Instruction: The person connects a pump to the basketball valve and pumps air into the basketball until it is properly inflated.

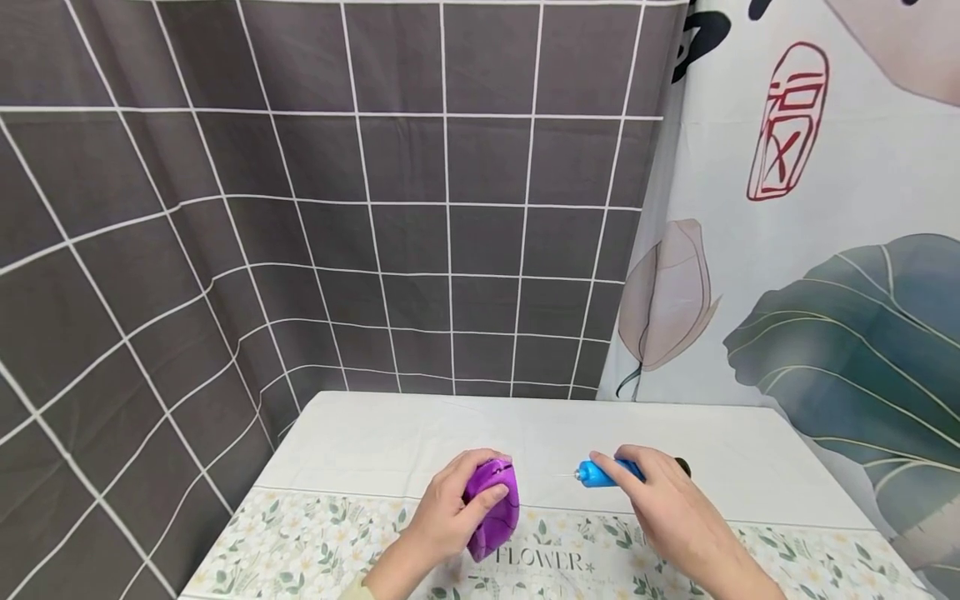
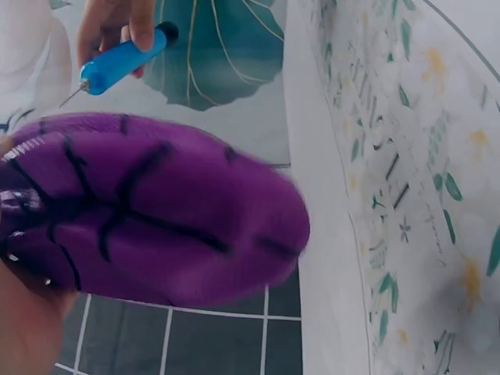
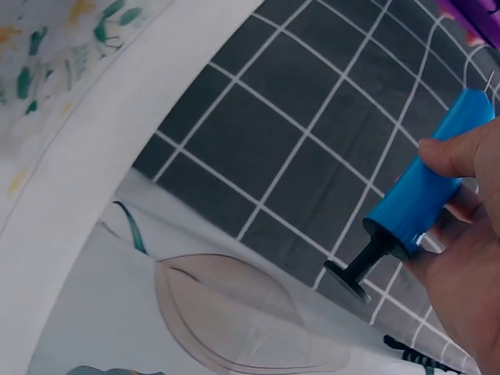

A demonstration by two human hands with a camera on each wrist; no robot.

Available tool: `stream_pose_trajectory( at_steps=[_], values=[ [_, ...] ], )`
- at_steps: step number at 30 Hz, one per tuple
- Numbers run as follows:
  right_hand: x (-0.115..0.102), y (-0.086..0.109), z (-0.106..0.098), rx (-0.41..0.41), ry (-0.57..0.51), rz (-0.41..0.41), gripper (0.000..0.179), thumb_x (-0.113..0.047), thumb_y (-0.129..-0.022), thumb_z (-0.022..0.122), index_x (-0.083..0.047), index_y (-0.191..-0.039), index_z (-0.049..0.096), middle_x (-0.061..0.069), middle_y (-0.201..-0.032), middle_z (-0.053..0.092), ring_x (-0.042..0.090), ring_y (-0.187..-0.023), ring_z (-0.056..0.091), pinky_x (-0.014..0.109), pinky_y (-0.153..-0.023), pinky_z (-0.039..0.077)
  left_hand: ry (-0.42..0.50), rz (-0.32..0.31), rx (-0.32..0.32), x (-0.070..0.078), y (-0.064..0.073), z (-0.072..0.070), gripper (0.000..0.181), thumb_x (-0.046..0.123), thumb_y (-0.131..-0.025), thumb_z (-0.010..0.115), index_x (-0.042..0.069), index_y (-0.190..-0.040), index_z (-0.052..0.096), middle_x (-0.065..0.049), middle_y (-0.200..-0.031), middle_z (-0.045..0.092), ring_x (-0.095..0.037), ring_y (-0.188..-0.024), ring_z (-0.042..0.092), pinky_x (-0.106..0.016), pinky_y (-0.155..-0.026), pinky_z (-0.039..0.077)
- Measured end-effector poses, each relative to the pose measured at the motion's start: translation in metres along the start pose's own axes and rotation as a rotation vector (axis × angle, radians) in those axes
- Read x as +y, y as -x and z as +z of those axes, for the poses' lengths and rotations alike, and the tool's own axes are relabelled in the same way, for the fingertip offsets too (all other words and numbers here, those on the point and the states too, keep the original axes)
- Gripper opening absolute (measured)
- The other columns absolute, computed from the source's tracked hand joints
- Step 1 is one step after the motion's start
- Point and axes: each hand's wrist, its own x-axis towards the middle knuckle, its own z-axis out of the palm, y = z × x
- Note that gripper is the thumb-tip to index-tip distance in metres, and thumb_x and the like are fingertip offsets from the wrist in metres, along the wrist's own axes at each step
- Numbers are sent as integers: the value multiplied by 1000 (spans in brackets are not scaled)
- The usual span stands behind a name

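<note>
In the head view my left hand (image 1: 444,510) grips a purple deflated ball (image 1: 504,518), thumb on the near side and fingers behind. The ball (image 2: 211,207) looks flattened and carries black lines in the left wrist view. My right hand (image 1: 678,512) holds a blue hand pump (image 1: 598,474) level, its thin needle pointing left toward the ball with a gap between them. Thumb and fingers wrap the barrel of the pump (image 3: 422,187) in the right wrist view, where its black plunger handle (image 3: 348,280) sticks out a short way at the rear.
Both hands are above a table with a white cloth (image 1: 420,433) bearing a flowered band and the printed word FLOWER. Behind it hangs a dark grey curtain (image 1: 405,242) with white grid lines. A white curtain (image 1: 712,167) with leaf prints hangs at the right.
</note>
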Motion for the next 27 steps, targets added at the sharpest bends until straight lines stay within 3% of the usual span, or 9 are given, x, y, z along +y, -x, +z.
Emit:
stream_pose_trajectory(
  at_steps=[5,8,16,24,27],
  values=[
    [-7,-5,-6,31,-13,-37,58,-27,-110,12,-20,-139,62,4,-116,60,22,-101,59,39,-83,54,-47,220,80,3,-6,-1,33,11,-87,76,14,-118,67,-1,-110,71,-16,-99,65,-30,-85,59],
    [-11,-8,-8,42,-24,-51,56,-25,-110,15,-19,-138,63,3,-116,61,23,-103,59,38,-88,50,-61,293,104,6,-8,-2,32,9,-83,80,13,-113,69,1,-102,70,-14,-93,64,-23,-83,56],
    [-19,-12,-15,5,7,-59,59,-31,-110,12,-20,-137,63,3,-115,63,24,-105,59,38,-93,47,-136,302,103,14,-8,-5,42,-2,-69,82,12,-105,67,2,-90,66,-8,-80,59,-9,-71,51],
    [-26,-17,-18,69,2,-105,54,-23,-111,18,-19,-136,65,4,-113,64,25,-102,59,38,-94,44,-230,366,151,21,-11,-9,43,-1,-68,79,12,-108,70,6,-86,59,-8,-78,52,-5,-68,44],
    [-27,-19,-19,104,5,-127,52,-22,-111,20,-19,-134,67,5,-111,64,26,-101,60,39,-92,45,-269,390,170,24,-13,-10,40,2,-67,76,15,-105,72,5,-91,60,-10,-85,53,-8,-72,47]
  ],
)
